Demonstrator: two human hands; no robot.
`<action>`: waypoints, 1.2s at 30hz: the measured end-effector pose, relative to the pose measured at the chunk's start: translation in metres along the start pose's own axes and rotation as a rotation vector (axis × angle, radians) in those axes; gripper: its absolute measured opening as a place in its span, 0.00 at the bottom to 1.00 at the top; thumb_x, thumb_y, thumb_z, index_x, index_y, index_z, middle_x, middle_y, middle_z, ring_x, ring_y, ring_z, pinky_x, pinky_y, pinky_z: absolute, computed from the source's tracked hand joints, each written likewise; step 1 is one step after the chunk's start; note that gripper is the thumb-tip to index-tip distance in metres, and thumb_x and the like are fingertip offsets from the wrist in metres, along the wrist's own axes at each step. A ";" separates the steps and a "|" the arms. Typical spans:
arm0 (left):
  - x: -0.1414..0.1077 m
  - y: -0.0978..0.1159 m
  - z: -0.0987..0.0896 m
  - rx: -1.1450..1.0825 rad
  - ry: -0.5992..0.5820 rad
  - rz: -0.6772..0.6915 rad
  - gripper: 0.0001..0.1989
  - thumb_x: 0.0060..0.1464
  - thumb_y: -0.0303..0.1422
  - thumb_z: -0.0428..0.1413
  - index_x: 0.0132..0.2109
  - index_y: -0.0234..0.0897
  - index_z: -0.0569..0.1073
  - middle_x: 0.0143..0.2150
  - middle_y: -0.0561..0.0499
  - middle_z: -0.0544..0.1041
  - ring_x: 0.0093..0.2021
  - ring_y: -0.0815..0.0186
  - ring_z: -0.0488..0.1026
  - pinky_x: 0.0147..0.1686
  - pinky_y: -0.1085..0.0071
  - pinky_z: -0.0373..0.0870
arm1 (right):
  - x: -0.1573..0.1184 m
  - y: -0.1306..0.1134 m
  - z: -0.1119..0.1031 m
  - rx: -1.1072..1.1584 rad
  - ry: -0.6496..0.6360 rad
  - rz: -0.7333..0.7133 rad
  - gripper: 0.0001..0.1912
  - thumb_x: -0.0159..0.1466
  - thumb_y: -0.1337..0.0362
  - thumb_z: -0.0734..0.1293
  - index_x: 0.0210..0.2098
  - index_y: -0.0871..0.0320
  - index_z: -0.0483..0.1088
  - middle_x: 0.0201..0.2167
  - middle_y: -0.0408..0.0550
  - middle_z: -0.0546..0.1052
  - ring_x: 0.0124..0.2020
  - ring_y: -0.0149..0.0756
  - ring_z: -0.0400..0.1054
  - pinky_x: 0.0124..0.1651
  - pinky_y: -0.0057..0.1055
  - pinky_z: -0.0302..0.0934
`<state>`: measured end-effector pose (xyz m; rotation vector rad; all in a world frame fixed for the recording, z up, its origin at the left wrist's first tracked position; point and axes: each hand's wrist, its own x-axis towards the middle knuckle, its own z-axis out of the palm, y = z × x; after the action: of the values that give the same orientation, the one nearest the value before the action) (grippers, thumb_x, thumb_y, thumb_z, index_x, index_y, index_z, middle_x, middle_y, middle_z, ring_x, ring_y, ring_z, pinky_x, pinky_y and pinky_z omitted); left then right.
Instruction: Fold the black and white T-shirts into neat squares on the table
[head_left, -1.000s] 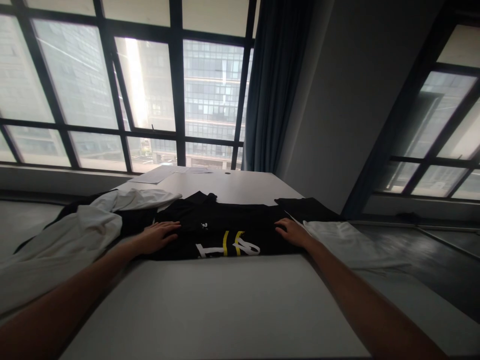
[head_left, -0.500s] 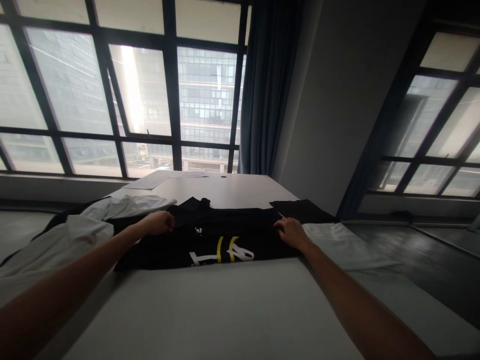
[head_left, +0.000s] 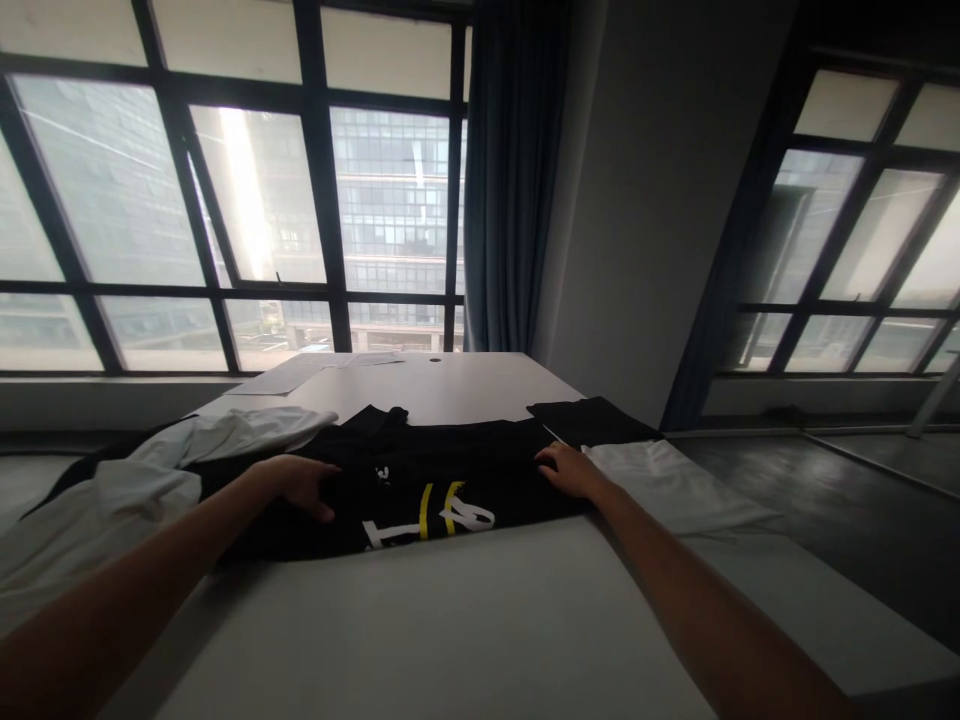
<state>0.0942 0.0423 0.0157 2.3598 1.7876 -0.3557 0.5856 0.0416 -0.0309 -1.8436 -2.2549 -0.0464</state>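
A black shirt with white and yellow print lies spread across the white table. On its left part rests my left hand, thumb and fingers apart, holding nothing. My right hand is at the shirt's right part, its fingers bent down onto the dark cloth; whether they pinch the fabric is too dark to tell.
Grey-white cloth is heaped on the left with dark fabric. Another pale cloth and a black folded cloth lie on the right. Papers are at the table's far left, before windows and a blue curtain.
My left hand has opened from a closed shape and moved slightly down on the shirt. The view has shifted a little to the right. My right hand keeps its place on the cloth.
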 end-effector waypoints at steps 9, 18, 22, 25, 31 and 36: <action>-0.045 -0.007 0.028 -0.076 -0.111 0.070 0.62 0.38 0.55 0.64 0.73 0.39 0.43 0.74 0.36 0.39 0.71 0.42 0.43 0.65 0.49 0.54 | -0.003 0.014 -0.009 0.145 -0.097 -0.052 0.22 0.60 0.55 0.69 0.51 0.58 0.75 0.52 0.56 0.74 0.53 0.46 0.70 0.56 0.35 0.62; -0.037 -0.024 0.045 -0.188 0.430 0.191 0.14 0.53 0.45 0.52 0.37 0.41 0.77 0.53 0.46 0.77 0.51 0.54 0.74 0.54 0.61 0.68 | -0.003 0.025 -0.016 0.089 -0.093 -0.004 0.11 0.58 0.65 0.68 0.40 0.57 0.77 0.45 0.52 0.79 0.47 0.43 0.73 0.49 0.33 0.64; -0.044 -0.012 0.034 -0.209 0.588 0.117 0.12 0.55 0.41 0.49 0.37 0.42 0.74 0.40 0.49 0.80 0.40 0.57 0.76 0.42 0.63 0.70 | -0.003 0.022 -0.022 0.109 -0.030 0.009 0.10 0.58 0.65 0.67 0.39 0.57 0.77 0.43 0.51 0.80 0.45 0.43 0.74 0.48 0.33 0.64; -0.046 -0.003 0.018 -0.216 0.723 0.059 0.15 0.58 0.41 0.46 0.41 0.41 0.73 0.38 0.49 0.80 0.39 0.57 0.76 0.41 0.63 0.69 | -0.005 0.022 -0.028 0.184 0.026 -0.005 0.10 0.59 0.65 0.67 0.39 0.56 0.77 0.41 0.48 0.81 0.45 0.42 0.74 0.48 0.32 0.64; -0.033 0.019 -0.001 0.040 0.755 -0.038 0.18 0.59 0.33 0.45 0.49 0.40 0.76 0.53 0.44 0.77 0.56 0.50 0.70 0.58 0.54 0.59 | -0.010 0.011 -0.026 0.067 0.105 0.087 0.16 0.61 0.63 0.66 0.48 0.57 0.75 0.49 0.53 0.78 0.51 0.46 0.71 0.54 0.39 0.62; -0.035 0.036 0.020 -0.053 0.527 0.148 0.24 0.63 0.44 0.42 0.56 0.41 0.74 0.57 0.46 0.76 0.59 0.53 0.70 0.60 0.59 0.61 | -0.012 -0.014 -0.024 0.107 0.110 -0.060 0.20 0.64 0.60 0.64 0.54 0.56 0.72 0.56 0.54 0.73 0.56 0.44 0.67 0.60 0.39 0.59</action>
<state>0.1176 -0.0050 0.0054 2.6985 1.7568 0.3642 0.5778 0.0232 -0.0087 -1.6777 -2.1923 -0.0359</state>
